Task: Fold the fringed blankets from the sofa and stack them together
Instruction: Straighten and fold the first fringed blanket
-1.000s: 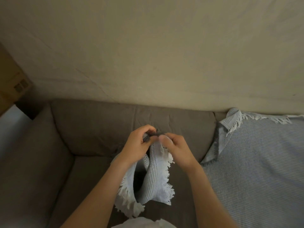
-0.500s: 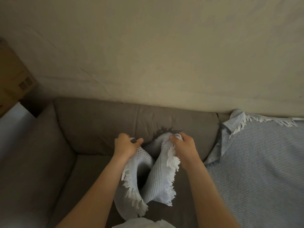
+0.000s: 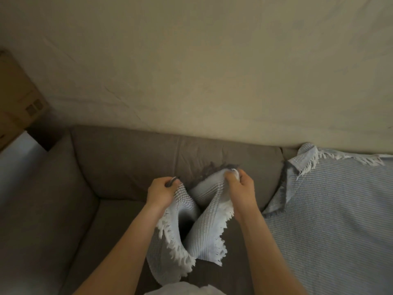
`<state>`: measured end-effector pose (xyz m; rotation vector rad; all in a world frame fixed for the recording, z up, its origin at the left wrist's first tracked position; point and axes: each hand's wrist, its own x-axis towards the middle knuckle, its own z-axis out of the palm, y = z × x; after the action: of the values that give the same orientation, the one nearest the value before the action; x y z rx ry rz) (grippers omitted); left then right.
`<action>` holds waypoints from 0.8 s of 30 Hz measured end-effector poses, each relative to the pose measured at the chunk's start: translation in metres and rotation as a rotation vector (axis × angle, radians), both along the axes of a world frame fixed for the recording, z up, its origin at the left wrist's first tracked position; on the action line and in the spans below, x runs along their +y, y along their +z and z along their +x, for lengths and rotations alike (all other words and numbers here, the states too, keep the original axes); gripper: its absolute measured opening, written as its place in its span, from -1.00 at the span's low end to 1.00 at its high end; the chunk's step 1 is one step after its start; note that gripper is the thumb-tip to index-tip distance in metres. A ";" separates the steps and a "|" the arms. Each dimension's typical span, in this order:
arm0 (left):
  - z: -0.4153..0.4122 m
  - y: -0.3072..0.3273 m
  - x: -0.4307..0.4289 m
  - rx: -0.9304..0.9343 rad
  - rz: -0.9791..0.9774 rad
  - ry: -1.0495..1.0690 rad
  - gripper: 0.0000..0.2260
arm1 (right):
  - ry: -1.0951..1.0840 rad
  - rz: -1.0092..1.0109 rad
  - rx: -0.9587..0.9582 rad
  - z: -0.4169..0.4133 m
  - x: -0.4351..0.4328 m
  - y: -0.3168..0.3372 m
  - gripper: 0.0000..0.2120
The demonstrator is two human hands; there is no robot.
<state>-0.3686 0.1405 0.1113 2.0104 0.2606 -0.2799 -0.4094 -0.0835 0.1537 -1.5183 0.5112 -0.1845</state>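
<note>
Left hand [image 3: 162,191] and right hand [image 3: 241,191] each grip a corner of fringed blanket [image 3: 204,226], mid-frame, slightly apart. Second blanket [image 3: 331,220] draped on sofa [image 3: 127,158], right.

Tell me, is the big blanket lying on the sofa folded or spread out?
Spread out. The big blanket lies flat over the sofa, with only its top corner flipped over, fringe showing.

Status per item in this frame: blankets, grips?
Held blanket: lifted, sagging between both grips, fringe dangling.
Second blanket: spread on sofa, not folded, top corner flipped over.
Left grip: grips held blanket's top edge.
Right grip: grips held blanket's top edge.
</note>
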 end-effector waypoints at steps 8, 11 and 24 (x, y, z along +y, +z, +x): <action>-0.004 0.027 -0.019 -0.127 -0.074 -0.070 -0.51 | 0.002 0.191 0.135 0.007 -0.015 0.004 -0.85; -0.004 0.034 -0.023 -0.116 -0.073 -0.061 -0.52 | -0.020 0.339 0.112 0.009 -0.016 0.006 -0.86; -0.004 0.069 -0.034 -0.041 -0.153 -0.364 -0.59 | 0.275 -0.222 -0.137 -0.009 0.034 0.019 -0.78</action>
<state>-0.3729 0.1065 0.1799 1.9007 -0.1529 -0.4717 -0.4184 -0.0499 0.1728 -1.7608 0.1730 -0.1323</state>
